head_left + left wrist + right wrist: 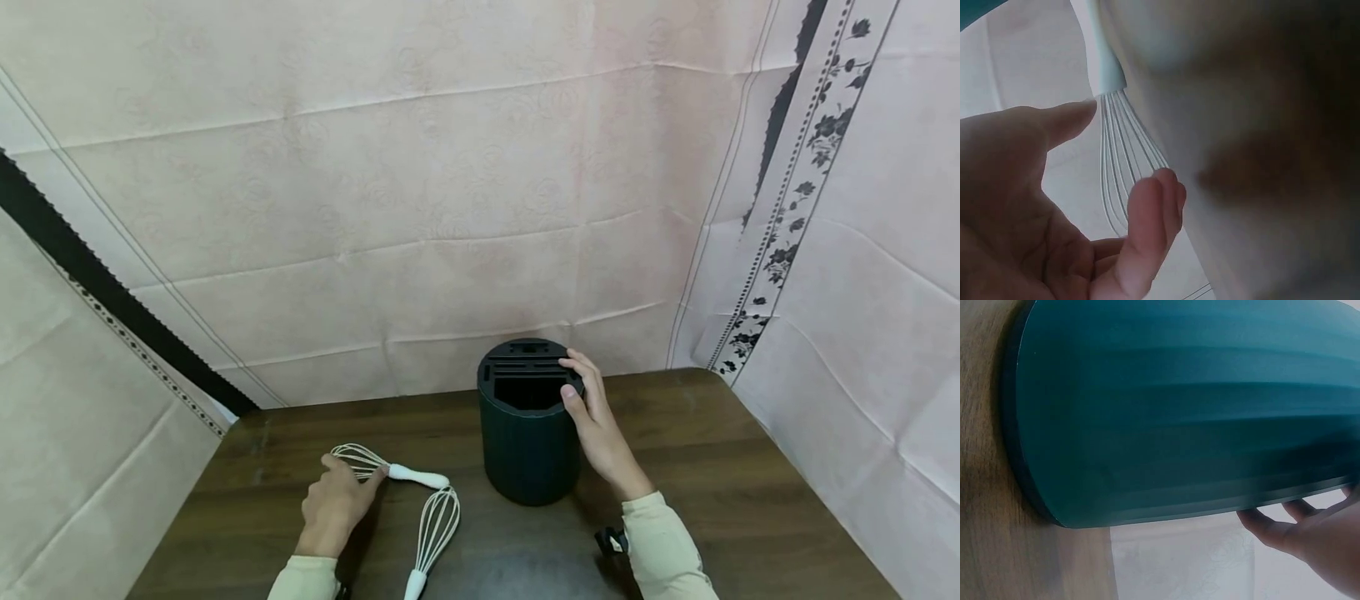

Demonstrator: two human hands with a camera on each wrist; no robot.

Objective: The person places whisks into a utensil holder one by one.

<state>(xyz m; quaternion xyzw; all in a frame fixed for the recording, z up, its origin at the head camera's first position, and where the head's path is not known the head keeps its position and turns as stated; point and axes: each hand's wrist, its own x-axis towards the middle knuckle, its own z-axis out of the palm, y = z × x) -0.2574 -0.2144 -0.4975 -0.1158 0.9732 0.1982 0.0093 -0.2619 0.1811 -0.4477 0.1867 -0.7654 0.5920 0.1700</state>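
Note:
A whisk (416, 476) with a white handle and pale wires lies on the table at my left hand (335, 502). In the left wrist view, the thumb (1075, 122) reaches the base of the wires (1116, 144), and the bent fingers (1147, 212) overlap their lower part, with a wide gap between. A second whisk (438, 525) lies nearer me, its wire end by the first one's handle. My right hand (597, 431) holds the upper right side of an upright dark green utensil holder (528, 454), thumb and fingers at its slotted rim.
The brown wooden table (720, 467) ends at a pale cloth backdrop (450, 208) behind the holder. More cloth (885, 333) hangs along the right side, with a floral border, and on the left. A small black item (611, 542) sits at the right sleeve.

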